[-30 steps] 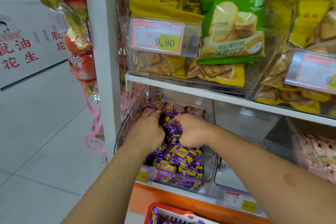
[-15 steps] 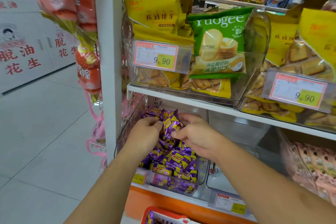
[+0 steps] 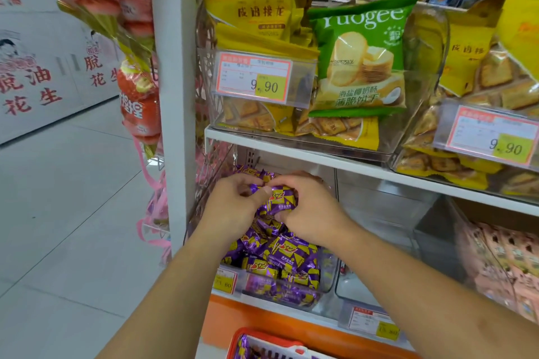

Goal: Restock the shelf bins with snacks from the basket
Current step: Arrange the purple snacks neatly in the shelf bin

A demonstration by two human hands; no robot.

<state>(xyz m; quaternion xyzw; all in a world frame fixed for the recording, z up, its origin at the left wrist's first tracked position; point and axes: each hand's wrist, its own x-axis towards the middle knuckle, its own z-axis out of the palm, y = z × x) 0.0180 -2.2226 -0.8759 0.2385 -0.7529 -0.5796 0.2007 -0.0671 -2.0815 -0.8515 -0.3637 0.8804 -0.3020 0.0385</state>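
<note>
Both forearms reaching forward over the bin [image 3: 326, 277]. Left hand [image 3: 233, 210] and right hand [image 3: 309, 213] meeting above it, fingers curled, pinching purple snack packets [image 3: 281, 199].

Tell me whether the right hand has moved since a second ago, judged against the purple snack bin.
Yes. The right hand has lifted from deep in the clear bin toward the shelf edge above, holding a purple snack pack with the left hand.
</note>
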